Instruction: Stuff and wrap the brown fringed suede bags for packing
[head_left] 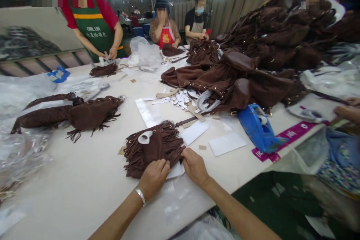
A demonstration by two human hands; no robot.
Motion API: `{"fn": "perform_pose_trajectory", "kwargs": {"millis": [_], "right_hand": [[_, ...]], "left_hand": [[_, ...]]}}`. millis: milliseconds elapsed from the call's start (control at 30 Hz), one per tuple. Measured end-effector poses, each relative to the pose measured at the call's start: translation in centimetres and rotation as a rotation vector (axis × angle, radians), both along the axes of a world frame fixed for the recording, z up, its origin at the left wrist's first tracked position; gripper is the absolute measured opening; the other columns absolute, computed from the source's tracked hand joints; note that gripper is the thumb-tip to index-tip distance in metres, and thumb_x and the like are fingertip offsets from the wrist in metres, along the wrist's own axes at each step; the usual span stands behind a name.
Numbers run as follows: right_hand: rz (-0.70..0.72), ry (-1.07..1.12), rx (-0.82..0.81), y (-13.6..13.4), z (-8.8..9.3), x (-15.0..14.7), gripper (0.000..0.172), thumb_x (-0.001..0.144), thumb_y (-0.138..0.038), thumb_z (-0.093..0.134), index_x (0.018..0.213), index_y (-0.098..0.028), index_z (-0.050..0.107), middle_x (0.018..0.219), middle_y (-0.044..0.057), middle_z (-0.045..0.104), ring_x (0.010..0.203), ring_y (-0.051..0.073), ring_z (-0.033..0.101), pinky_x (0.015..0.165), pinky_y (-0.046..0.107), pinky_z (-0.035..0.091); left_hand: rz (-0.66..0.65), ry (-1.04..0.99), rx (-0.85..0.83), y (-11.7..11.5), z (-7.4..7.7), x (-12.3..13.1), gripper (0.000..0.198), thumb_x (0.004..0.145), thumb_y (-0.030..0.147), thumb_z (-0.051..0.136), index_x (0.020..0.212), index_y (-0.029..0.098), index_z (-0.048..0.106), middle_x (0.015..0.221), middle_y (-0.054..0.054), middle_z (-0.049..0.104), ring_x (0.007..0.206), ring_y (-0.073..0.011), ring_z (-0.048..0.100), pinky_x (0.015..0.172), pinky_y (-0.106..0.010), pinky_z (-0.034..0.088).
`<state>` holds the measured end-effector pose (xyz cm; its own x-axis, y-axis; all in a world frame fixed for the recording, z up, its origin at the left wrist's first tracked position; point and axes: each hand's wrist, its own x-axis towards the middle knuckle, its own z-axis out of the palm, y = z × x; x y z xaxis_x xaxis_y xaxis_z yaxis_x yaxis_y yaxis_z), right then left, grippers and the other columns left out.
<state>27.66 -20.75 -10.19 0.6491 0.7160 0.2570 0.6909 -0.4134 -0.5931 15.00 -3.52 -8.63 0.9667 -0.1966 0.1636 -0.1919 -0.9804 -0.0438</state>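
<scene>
Wht table nr edge, room L: hands on brn bag

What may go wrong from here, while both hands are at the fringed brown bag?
The right hand is right at the fringe of the brown bag, so strands might get caught and pulled. Loose paper scraps lie just beyond the bag and could cling to it. The blue holder sits near the table edge and might be knocked off.

On the worktop, the left hand touches the near edge of a fringed brown bag; the right hand pinches its near-right corner. Brown bags heap up far right.
</scene>
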Motion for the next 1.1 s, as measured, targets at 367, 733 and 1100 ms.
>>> {"fn": "perform_pose_trajectory", "kwargs": {"millis": [367,733,1100], "right_hand": [[-0.031,-0.101,-0.06,0.0,-0.4,0.3,0.02,0.086,-0.008,0.041,0.098,-0.02,0.051,0.09,0.003,0.06,0.078,0.017,0.057,0.07,0.025,0.04],[-0.119,0.05,-0.129,-1.7,0.0,1.9,0.017,0.089,-0.012,0.045,0.09,-0.021,0.058,0.092,0.004,0.064,0.084,0.018,0.059,0.074,0.025,0.04],[-0.284,0.229,-0.048,2.2,0.5,-0.3,0.035,0.089,-0.04,0.056,0.115,-0.017,0.051,0.11,0.012,0.066,0.096,0.024,0.064,0.077,0.032,0.045]], "left_hand": [[0.006,-0.064,-0.032,0.8,-0.7,-1.1,0.034,0.095,0.019,0.047,0.128,0.018,0.053,0.102,-0.01,0.061,0.089,-0.0226,0.058,0.08,-0.04,0.05],[-0.012,-0.014,-0.025,0.6,0.8,-1.4,0.062,0.093,0.014,0.045,0.148,0.035,0.025,0.156,-0.008,0.026,0.143,-0.0323,0.023,0.112,-0.064,0.021],[-0.041,-0.021,0.002,0.8,0.3,-1.4,0.067,0.089,0.008,0.046,0.148,0.033,0.026,0.156,-0.009,0.024,0.144,-0.0333,0.018,0.11,-0.065,0.025]]}}
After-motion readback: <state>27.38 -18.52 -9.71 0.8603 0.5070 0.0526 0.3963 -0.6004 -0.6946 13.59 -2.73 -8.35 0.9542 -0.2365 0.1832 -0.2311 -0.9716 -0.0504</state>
